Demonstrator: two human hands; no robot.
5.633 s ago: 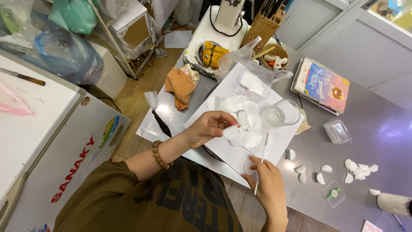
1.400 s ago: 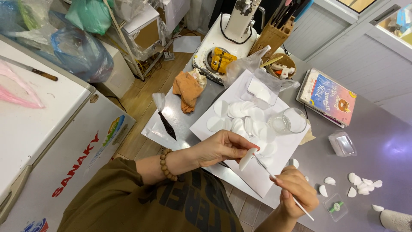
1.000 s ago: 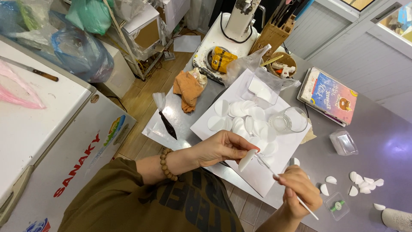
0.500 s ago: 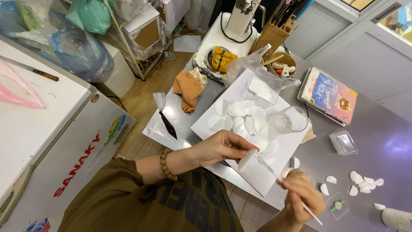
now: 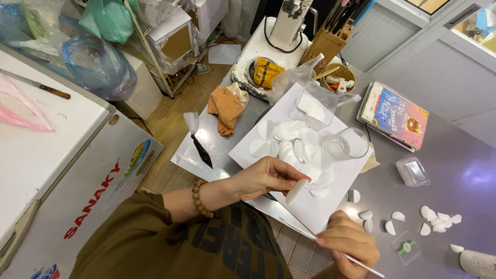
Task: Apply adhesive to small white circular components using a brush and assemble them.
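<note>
Head view: I see left hand (image 5: 263,178) pinching a white folded petal disc (image 5: 296,192) over the white sheet's (image 5: 310,212) near edge. Right hand (image 5: 351,245) closed around a thin white stick (image 5: 330,248). I judge shaping in hand; next needs stick tip brought to the petal.

The scene is brightly and evenly lit from above. The grey metal table (image 5: 454,170) carries soft glare patches, strongest near the small white pieces (image 5: 436,225) and beside the piping bag (image 5: 199,144). The white paper sheet (image 5: 310,206) is close to overexposed, so the discs on it show weak outlines. Shadows are short and soft. The right hand (image 5: 349,245) shows slight motion blur; the left hand (image 5: 266,175) is sharp. Straight edges bow toward the frame borders, as on the white chest (image 5: 46,150), indicating wide-angle distortion.
</note>
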